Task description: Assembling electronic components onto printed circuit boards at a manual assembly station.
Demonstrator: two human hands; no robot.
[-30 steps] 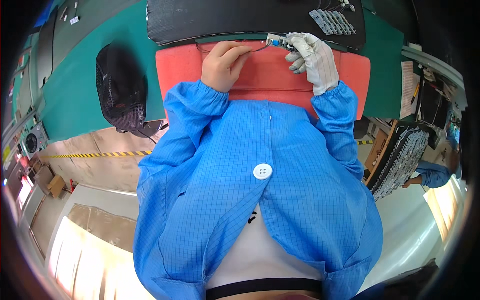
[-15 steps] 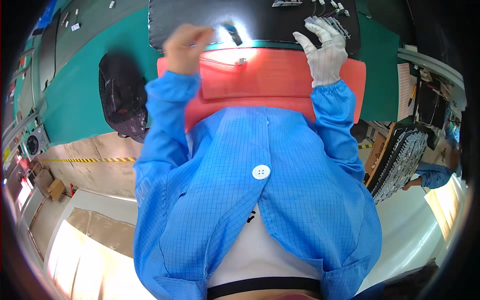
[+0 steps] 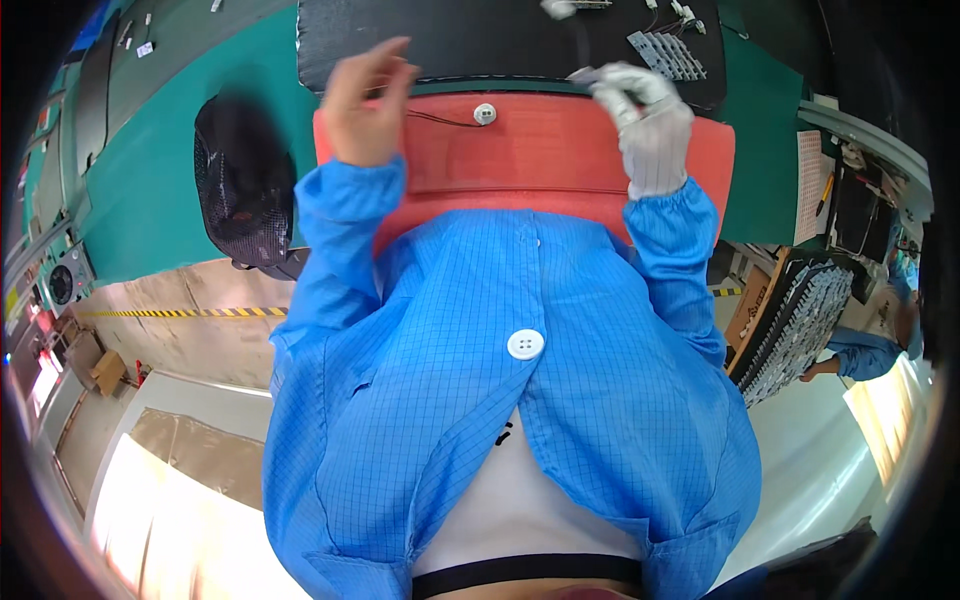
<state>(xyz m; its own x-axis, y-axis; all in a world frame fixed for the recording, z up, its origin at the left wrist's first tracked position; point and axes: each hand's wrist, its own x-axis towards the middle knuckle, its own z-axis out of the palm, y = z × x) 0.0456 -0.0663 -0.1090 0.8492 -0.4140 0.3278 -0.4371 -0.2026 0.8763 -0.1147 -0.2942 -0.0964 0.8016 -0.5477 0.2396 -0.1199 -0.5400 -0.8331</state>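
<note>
Over the left end of the red pad (image 3: pixel 540 155), the bare left hand (image 3: pixel 362 110) is blurred; its thumb and forefinger look parted at the tips, but one cannot tell whether the grip has any hold on the thin dark cable (image 3: pixel 445 119) running out beside it. That cable ends at a round white connector (image 3: pixel 484 114) resting on the pad. The gloved right hand (image 3: pixel 650 120), near the far edge of the pad, appears to pinch a small part (image 3: pixel 583 75) between thumb and fingertips; blur hides its form.

The cable might catch on the left fingers or cuff and drag the connector along. Smooth glove fabric could let the small part slip, and a careless sweep of the right fingers could nudge the board strip (image 3: pixel 668 55) lying just beyond them on the black mat (image 3: pixel 470 45).

The pad's near edge meets the blue jacket (image 3: pixel 450 290), so anything sliding that way could end up in the lap. Sideways room lies between the two hands, over the pad's middle, with the connector as its one obstacle; rightward, green worktop (image 3: pixel 765 130) stretches past the pad's end.
</note>
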